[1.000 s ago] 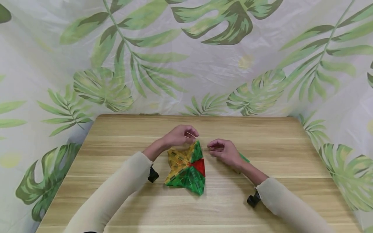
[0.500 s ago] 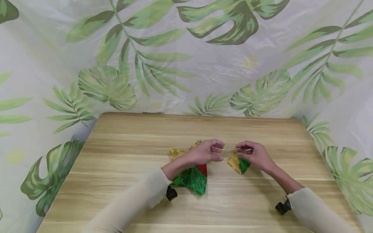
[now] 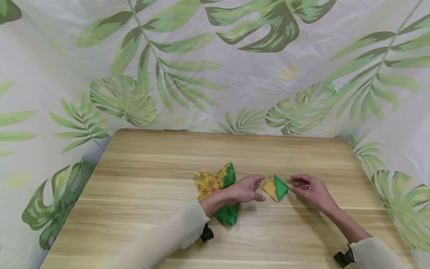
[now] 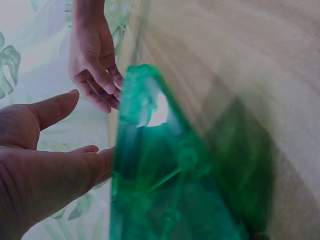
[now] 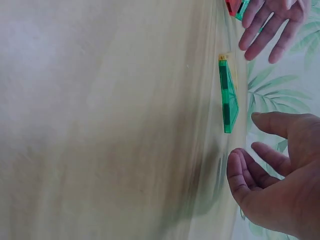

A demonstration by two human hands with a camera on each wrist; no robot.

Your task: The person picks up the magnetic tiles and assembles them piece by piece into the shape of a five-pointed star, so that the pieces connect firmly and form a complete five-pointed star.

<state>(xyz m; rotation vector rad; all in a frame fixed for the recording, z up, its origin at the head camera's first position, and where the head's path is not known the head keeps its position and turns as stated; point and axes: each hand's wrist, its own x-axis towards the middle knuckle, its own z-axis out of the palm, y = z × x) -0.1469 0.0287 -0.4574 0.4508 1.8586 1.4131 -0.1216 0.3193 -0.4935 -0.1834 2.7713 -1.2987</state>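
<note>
A small pyramid of yellow and green magnetic tiles (image 3: 280, 189) sits on the table, right of the middle. My left hand (image 3: 244, 189) reaches over the larger star-like tile build (image 3: 205, 181), fingers extended close to the pyramid's yellow side. It hides part of that build, whose yellow and green points show around it. To the pyramid's right, my right hand (image 3: 312, 190) has loosely bent fingers. The right wrist view shows a gap between them and the green tile (image 5: 228, 100). In the left wrist view, a translucent green point (image 4: 167, 175) looms large and blurred beside my left hand.
The wooden table (image 3: 151, 157) ends at a back edge against a leaf-print cloth (image 3: 188, 93). Black wrist cameras hang under both cuffs, the left camera (image 3: 206, 234) low beside the build's front point.
My right hand carried the small pyramid away from the larger build, let go of it and drew back rightward. My left hand moved right, across the build toward the pyramid.
</note>
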